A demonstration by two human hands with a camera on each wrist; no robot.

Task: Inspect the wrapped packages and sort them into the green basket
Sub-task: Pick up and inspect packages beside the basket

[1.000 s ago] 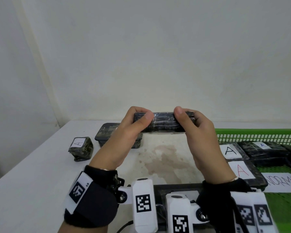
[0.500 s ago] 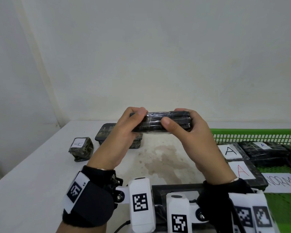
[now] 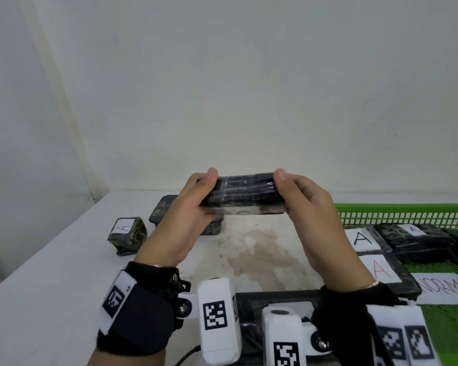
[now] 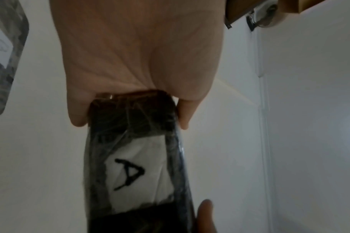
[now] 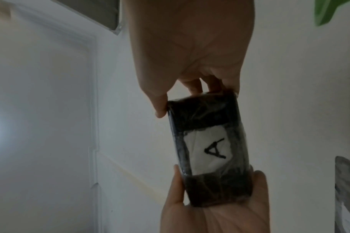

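Item: dark rectangular package in glossy, crinkled clear film (image 3: 242,193) — flat block, rounded corners, white paper label with a black handwritten "A" (image 4: 138,171) on its underside. Held level above the white tabletop (image 3: 50,286), left of the green perforated plastic basket (image 3: 402,215). Left hand (image 3: 188,217) grips one short end, thumb on top, fingers curled beneath; right hand (image 3: 312,215) grips the other end likewise. Against half a second ago, the right thumb sits back at the package's end rather than across its front face, and the package's pale lower edge now shows. Left of the basket on the tabletop: small mottled wrapped cube labelled "A" (image 3: 127,235).
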